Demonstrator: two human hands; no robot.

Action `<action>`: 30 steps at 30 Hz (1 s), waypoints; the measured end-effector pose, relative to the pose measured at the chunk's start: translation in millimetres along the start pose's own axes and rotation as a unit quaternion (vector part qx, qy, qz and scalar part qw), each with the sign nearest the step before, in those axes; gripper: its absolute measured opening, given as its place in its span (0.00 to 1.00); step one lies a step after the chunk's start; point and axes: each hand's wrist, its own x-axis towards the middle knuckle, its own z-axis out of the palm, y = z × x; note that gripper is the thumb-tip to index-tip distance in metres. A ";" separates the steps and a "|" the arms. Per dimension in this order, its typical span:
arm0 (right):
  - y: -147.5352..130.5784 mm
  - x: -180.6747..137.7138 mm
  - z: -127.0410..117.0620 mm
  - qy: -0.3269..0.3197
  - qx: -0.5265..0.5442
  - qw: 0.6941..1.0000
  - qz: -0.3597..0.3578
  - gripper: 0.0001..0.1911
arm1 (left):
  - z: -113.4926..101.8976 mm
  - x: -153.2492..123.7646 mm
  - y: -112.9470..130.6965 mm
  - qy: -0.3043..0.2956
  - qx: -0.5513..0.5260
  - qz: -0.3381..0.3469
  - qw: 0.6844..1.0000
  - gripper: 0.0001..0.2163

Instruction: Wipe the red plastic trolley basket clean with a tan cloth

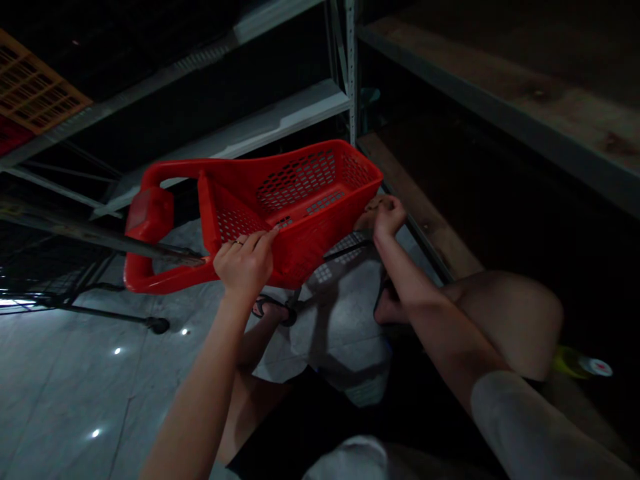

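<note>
Red basket (300, 200) is gripped at both ends, left hand (245, 263) and right hand (387, 215) fingers clenched; better held level.

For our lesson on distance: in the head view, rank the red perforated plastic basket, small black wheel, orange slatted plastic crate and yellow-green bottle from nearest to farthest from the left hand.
1. Red perforated plastic basket: gripped by the left hand.
2. Small black wheel: floor, lower left.
3. Orange slatted plastic crate: shelf, upper left.
4. Yellow-green bottle: far right.
</note>
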 end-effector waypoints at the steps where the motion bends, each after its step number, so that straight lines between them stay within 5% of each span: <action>1: -4.6 8.3 0.4 0.021 -0.003 1.000 -0.008 0.11 | 0.1 0.5 0.8 0.005 0.002 0.001 1.000 0.16; 4: -9.3 -9.6 3.3 0.031 -0.016 0.999 -0.009 0.09 | 0.7 1.9 2.7 0.016 0.010 0.000 1.000 0.15; 10: 14.7 -156.1 5.6 -0.163 -0.012 0.986 0.015 0.02 | -0.7 3.7 4.2 -0.014 0.008 -0.019 1.000 0.13; 12: 22.0 -182.5 6.0 -0.187 -0.011 0.982 0.022 0.02 | -3.0 4.5 5.1 -0.026 -0.003 -0.028 0.999 0.14; 15: 22.2 -164.1 4.4 -0.161 -0.014 0.986 0.028 0.05 | -5.5 5.6 6.7 -0.037 -0.018 -0.031 0.999 0.15; 20: -2.1 -46.3 -4.4 -0.031 -0.038 0.999 0.014 0.11 | -2.5 5.1 8.9 -0.014 -0.011 -0.019 1.000 0.14; 23: -8.9 -14.5 -4.4 0.009 -0.053 0.999 0.003 0.10 | 0.8 5.0 11.4 0.023 0.001 -0.004 1.000 0.12; 26: 4.1 -47.8 1.7 -0.010 -0.061 0.998 0.000 0.09 | 3.2 6.1 13.9 0.048 0.004 0.002 0.999 0.12; 30: 34.2 -139.0 7.5 -0.104 -0.057 0.993 0.003 0.06 | 4.7 6.2 12.6 0.049 0.006 0.000 0.999 0.12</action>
